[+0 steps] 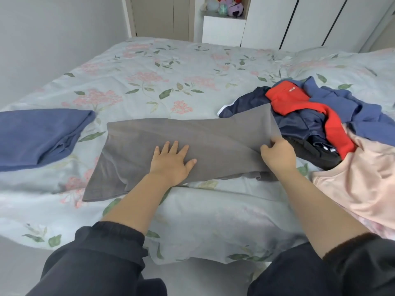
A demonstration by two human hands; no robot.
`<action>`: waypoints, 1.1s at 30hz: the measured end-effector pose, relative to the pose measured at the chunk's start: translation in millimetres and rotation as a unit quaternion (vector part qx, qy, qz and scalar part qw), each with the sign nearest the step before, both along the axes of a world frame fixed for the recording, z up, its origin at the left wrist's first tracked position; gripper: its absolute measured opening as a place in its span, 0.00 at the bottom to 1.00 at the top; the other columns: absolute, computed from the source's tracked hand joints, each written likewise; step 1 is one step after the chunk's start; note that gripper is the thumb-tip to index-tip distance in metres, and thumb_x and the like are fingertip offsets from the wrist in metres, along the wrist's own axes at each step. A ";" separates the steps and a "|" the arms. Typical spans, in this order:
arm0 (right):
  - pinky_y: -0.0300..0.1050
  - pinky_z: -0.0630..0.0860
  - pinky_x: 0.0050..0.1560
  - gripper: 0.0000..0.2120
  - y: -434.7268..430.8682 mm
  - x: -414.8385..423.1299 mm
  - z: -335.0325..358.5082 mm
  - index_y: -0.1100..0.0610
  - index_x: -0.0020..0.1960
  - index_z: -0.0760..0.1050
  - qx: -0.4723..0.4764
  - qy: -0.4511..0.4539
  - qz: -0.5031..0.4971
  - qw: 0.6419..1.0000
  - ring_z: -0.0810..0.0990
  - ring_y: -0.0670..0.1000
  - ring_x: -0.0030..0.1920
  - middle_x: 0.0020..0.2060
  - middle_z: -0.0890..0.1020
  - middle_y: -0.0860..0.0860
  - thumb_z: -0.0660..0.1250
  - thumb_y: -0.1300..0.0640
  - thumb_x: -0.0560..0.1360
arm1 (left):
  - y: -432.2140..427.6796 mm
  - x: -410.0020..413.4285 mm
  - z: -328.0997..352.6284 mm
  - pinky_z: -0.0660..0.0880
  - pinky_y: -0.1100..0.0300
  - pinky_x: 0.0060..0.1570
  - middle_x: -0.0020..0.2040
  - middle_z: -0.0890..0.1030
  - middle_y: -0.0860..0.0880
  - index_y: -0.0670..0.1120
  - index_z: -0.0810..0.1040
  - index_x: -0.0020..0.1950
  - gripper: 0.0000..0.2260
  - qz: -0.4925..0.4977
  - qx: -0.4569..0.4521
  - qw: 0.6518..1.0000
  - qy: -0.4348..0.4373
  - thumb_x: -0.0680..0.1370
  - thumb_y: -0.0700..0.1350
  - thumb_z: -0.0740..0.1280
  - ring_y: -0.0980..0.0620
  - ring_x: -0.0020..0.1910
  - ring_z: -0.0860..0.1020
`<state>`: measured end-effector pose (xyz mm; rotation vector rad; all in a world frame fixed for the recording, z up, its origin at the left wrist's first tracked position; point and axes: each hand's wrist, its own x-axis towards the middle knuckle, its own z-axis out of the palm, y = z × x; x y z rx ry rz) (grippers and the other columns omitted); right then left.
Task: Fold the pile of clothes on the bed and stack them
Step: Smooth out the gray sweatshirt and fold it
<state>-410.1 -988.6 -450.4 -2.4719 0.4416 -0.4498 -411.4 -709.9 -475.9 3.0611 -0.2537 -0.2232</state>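
A grey garment (149,137) lies partly folded across the near middle of the bed. My left hand (172,162) presses flat on its centre with fingers spread. At the garment's right end my right hand (277,155) pinches the cloth and lifts that end off the bed. A folded blue garment (36,135) lies at the left. On the right sits the unfolded pile (320,120): navy, red, blue and black pieces, with a pale pink garment (363,182) at its near edge.
The bed (160,77) has a floral light-blue cover that stretches back to a pillow (342,63) at the far right. White wardrobe doors (310,20) and a shelf of plush toys (226,7) stand behind it. A grey wall is on the left.
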 end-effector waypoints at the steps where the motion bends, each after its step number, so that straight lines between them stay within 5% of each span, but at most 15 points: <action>1: 0.48 0.67 0.43 0.03 1.0 8.0 3.0 0.61 0.40 0.71 0.017 -0.024 -0.008 1.000 0.74 0.62 0.45 0.41 0.76 0.60 0.63 0.61 0.71 | -0.5 1.4 -2.9 0.42 0.44 0.73 0.79 0.46 0.48 0.56 0.44 0.78 0.28 -0.017 0.033 0.999 -0.003 0.79 0.63 0.41 0.45 0.77 0.44; 4: 0.49 0.70 0.54 0.17 -1.0 43.7 15.4 0.66 0.58 0.72 0.068 -0.055 -0.044 0.995 0.76 0.62 0.56 0.54 0.79 0.62 0.64 0.58 0.74 | -0.6 5.7 -9.6 0.40 0.43 0.73 0.79 0.42 0.47 0.58 0.38 0.76 0.28 -0.066 0.060 0.996 -0.017 0.79 0.64 0.40 0.45 0.77 0.40; 6: 0.49 0.70 0.55 0.21 -4.4 70.8 24.4 0.68 0.61 0.71 0.087 -0.030 -0.075 0.993 0.75 0.62 0.59 0.57 0.78 0.63 0.65 0.55 0.75 | 0.7 7.5 -11.9 0.40 0.43 0.73 0.78 0.41 0.48 0.60 0.38 0.76 0.27 -0.094 0.051 0.994 -0.029 0.79 0.64 0.40 0.45 0.76 0.39; 10: 0.49 0.71 0.54 0.17 -15.2 116.9 39.4 0.67 0.60 0.74 0.082 0.023 -0.091 0.992 0.77 0.61 0.59 0.57 0.78 0.63 0.64 0.57 0.76 | 3.5 7.9 -17.5 0.41 0.44 0.73 0.78 0.42 0.50 0.62 0.39 0.76 0.26 -0.137 0.020 0.988 -0.061 0.79 0.63 0.41 0.46 0.77 0.39; 15: 0.49 0.71 0.53 0.10 -33.8 133.7 44.4 0.65 0.48 0.75 0.016 -0.021 -0.105 0.994 0.77 0.63 0.55 0.48 0.79 0.63 0.63 0.57 0.77 | 8.2 10.4 -19.9 0.42 0.44 0.73 0.78 0.42 0.53 0.64 0.41 0.75 0.25 -0.186 -0.008 0.980 -0.068 0.78 0.63 0.41 0.49 0.77 0.39; 20: 0.54 0.67 0.59 0.18 -10.2 103.3 38.7 0.64 0.65 0.65 -0.087 -0.082 -0.035 0.992 0.70 0.63 0.62 0.62 0.71 0.62 0.61 0.61 0.76 | 8.4 10.3 -20.1 0.44 0.44 0.74 0.78 0.43 0.53 0.63 0.43 0.76 0.25 -0.188 -0.014 0.979 -0.072 0.79 0.63 0.43 0.50 0.77 0.41; 23: 0.56 0.65 0.63 0.21 12.5 55.7 26.0 0.63 0.67 0.67 -0.203 -0.178 0.165 0.949 0.69 0.62 0.62 0.63 0.72 0.61 0.59 0.60 0.75 | 6.7 8.4 -18.2 0.44 0.46 0.74 0.78 0.44 0.54 0.61 0.44 0.77 0.25 -0.178 -0.016 0.981 -0.072 0.79 0.62 0.44 0.51 0.77 0.42; 26: 0.55 0.55 0.72 0.23 20.1 4.5 -13.3 0.55 0.74 0.60 -0.306 0.029 0.301 0.903 0.62 0.54 0.73 0.73 0.64 0.55 0.53 0.52 0.81 | 5.2 4.2 -14.3 0.44 0.48 0.74 0.79 0.49 0.54 0.58 0.49 0.77 0.24 -0.160 -0.038 0.983 -0.081 0.81 0.58 0.46 0.53 0.77 0.45; 29: 0.54 0.45 0.74 0.24 17.8 -2.7 -23.2 0.54 0.77 0.51 -0.307 0.193 0.206 0.909 0.50 0.48 0.76 0.77 0.53 0.50 0.46 0.52 0.82 | 11.6 -4.2 -8.7 0.46 0.49 0.74 0.78 0.54 0.53 0.54 0.54 0.77 0.22 -0.129 -0.054 0.986 -0.092 0.82 0.54 0.49 0.53 0.77 0.49; 33: 0.60 0.45 0.73 0.25 55.9 -1.9 -8.7 0.56 0.77 0.50 -0.300 0.191 0.206 0.912 0.48 0.52 0.76 0.77 0.52 0.52 0.46 0.51 0.82 | 39.4 -19.5 -2.1 0.47 0.50 0.74 0.77 0.57 0.52 0.52 0.59 0.76 0.21 -0.086 -0.079 0.990 -0.078 0.83 0.53 0.52 0.52 0.76 0.52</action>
